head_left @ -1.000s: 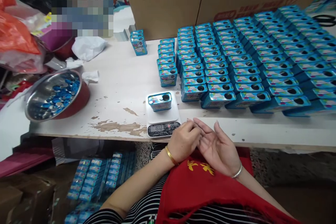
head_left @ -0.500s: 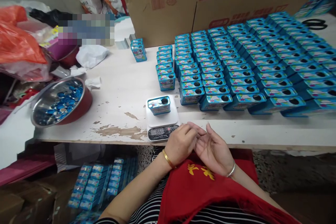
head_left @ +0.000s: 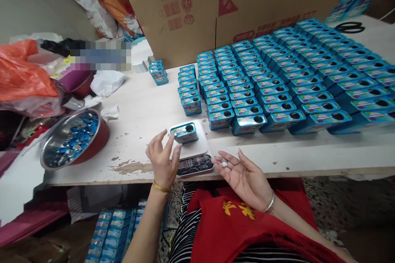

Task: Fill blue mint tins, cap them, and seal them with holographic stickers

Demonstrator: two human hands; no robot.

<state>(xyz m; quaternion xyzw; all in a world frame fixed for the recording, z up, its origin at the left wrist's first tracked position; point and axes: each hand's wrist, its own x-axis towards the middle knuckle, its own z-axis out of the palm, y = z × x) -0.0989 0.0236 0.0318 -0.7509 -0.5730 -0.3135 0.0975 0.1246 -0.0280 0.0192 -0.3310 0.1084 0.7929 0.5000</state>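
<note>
A blue candy tin (head_left: 189, 137) with a round hole in its top stands upright on a small white digital scale (head_left: 202, 141). Little white pieces lie on the tin's top. My left hand (head_left: 163, 158) is at the tin's left end, fingers apart, with the fingertips by a white piece there; whether they touch it I cannot tell. Palm up in front of the scale, my right hand (head_left: 247, 176) carries small white candies (head_left: 224, 164) on its fingers. The scale's display appears to read 1551 or 155.1; the decimal point is unclear.
Rows of blue tins with open holes (head_left: 249, 124) fill the right side. A metal bowl (head_left: 43, 158) of blue caps stands left. Several tins (head_left: 159, 77) sit at the back, before a large carton (head_left: 175, 49). Black-handled scissors (head_left: 350, 28) lie far right.
My hands have come apart: the left has moved left and up to the tin on the scale. My right palm is uncovered, showing the white candies. The camera view has shifted.
</note>
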